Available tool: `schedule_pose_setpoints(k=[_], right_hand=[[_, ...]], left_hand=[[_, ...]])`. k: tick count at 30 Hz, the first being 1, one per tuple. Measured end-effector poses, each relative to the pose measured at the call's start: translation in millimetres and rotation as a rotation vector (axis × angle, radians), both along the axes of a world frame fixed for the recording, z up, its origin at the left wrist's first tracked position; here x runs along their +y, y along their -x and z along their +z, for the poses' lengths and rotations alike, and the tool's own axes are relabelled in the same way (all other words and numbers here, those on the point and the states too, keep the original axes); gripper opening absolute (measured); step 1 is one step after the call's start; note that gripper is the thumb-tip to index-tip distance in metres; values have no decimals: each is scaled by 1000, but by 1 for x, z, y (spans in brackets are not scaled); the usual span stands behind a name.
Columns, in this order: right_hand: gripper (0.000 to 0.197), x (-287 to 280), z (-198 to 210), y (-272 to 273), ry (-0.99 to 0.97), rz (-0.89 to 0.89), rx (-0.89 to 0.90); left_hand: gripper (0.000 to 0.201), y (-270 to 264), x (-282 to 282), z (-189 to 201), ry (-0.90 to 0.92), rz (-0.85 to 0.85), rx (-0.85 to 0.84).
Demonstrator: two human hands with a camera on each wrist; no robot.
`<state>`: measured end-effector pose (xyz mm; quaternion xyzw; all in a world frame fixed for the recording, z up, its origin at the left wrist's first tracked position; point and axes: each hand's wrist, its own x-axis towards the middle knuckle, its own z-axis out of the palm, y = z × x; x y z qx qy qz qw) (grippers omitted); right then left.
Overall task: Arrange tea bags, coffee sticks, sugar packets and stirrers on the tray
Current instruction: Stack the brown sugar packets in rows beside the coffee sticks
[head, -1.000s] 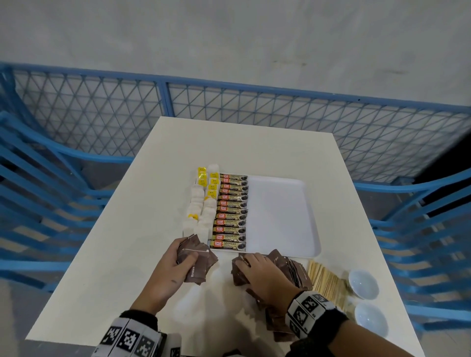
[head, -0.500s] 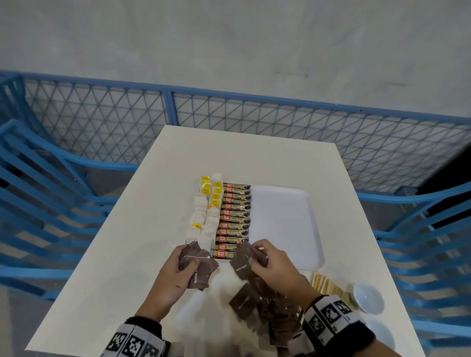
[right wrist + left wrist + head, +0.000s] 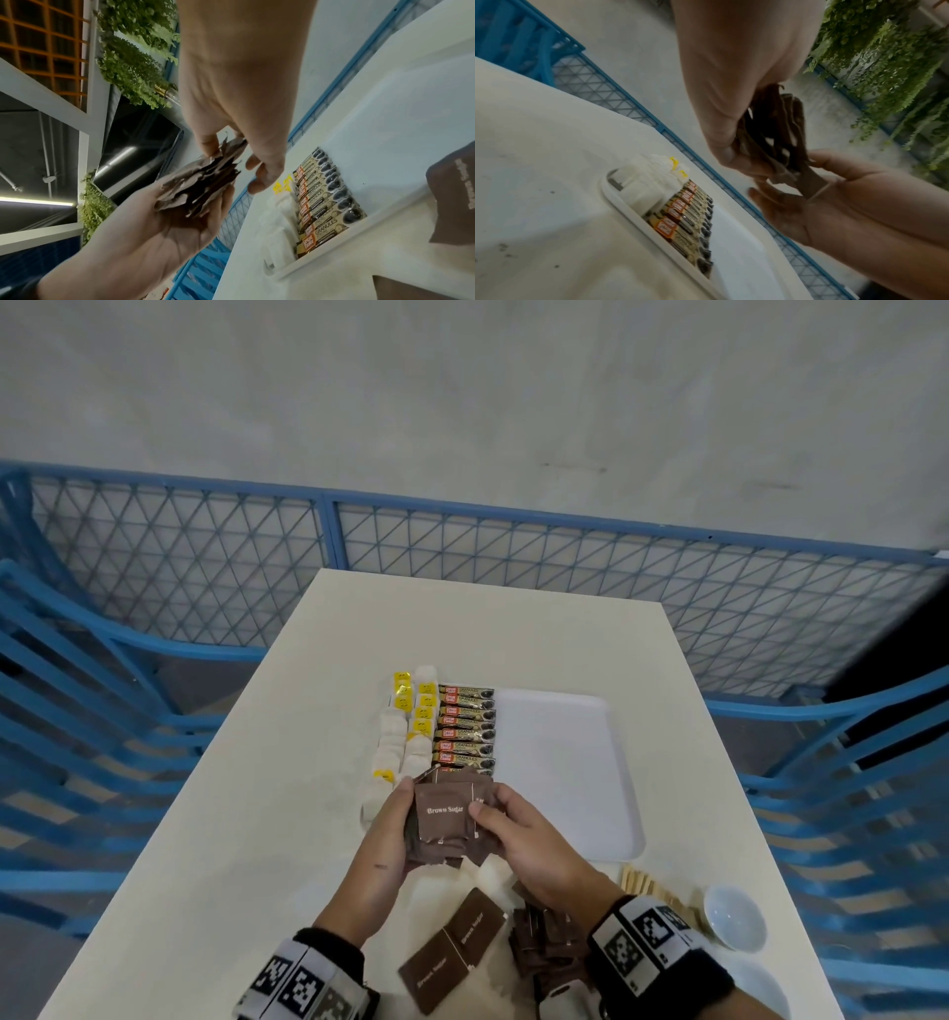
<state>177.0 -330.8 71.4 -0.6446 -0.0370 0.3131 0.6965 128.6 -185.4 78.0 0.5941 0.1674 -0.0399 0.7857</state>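
Both hands hold one stack of brown sugar packets (image 3: 445,816) just above the table, at the near left corner of the white tray (image 3: 565,762). My left hand (image 3: 403,819) cups the stack from the left and below. My right hand (image 3: 490,816) pinches its right edge, thumb on the top packet. In the wrist views the stack (image 3: 773,130) (image 3: 203,182) fans out between the two palms. Tea bags (image 3: 405,726) and coffee sticks (image 3: 464,729) fill the tray's left side in rows. Wooden stirrers (image 3: 647,891) lie by my right wrist.
Loose brown sugar packets (image 3: 452,947) and a small pile of them (image 3: 544,947) lie on the white table near its front edge. Two white bowls (image 3: 734,916) stand at the near right. Blue mesh railing (image 3: 462,567) surrounds the table. The tray's right half is bare.
My right hand left the pile on the table with packets and joined them to the stack in my left hand. Both hands now meet in front of the tray.
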Motion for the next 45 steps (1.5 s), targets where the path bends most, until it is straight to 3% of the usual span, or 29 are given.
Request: schedule_pose_setpoints(k=[2, 5, 9, 14, 15, 18, 23, 25, 27, 30, 32, 34, 35, 37, 39, 41, 45], right_hand=[[22, 2, 2, 2, -17, 25, 8], [26, 4, 9, 4, -53, 73, 16], [35, 3, 13, -1, -167, 73, 173], [32, -2, 21, -3, -276, 62, 218], [31, -3, 22, -3, -273, 47, 201], [29, -7, 20, -5, -252, -3, 126], [29, -10, 21, -7, -340, -96, 139], [28, -10, 23, -8, -314, -90, 129], [29, -13, 25, -9, -211, -66, 33], [26, -18, 30, -11, 37, 9, -221], [29, -23, 30, -14, 293, 74, -373], [44, -30, 28, -18, 587, 133, -480], [54, -35, 29, -19, 623, 137, -533], [77, -46, 32, -23, 511, 139, -639], [96, -54, 38, -26, 399, 254, -733], [111, -54, 40, -28, 425, 404, -861], [106, -39, 35, -35, 571, 472, -1127]], left_hand=[[41, -2, -7, 4, 0, 1, -9], [20, -3, -15, 6, -117, 37, -68], [11, -9, -22, 7, -220, 112, -84], [6, -20, -31, 8, -239, 183, -62], [11, -22, -32, 6, -243, 194, -51], [54, -21, -33, 5, -230, 100, -54], [77, -23, -36, 7, 263, 68, -91], [88, -27, -38, 9, 349, 28, -105], [86, -30, -43, 9, 370, 17, -94], [63, -35, -50, 7, 432, 61, -60], [56, -37, -53, 7, 443, 67, -39], [49, -37, -55, 8, 422, 76, -29], [45, -36, -55, 9, 406, 87, -31], [34, -35, -56, 10, 354, 99, -33], [25, -34, -57, 12, 308, 82, -22], [19, -33, -61, 15, 271, 13, 1], [29, -31, -67, 23, 298, -101, 39]])
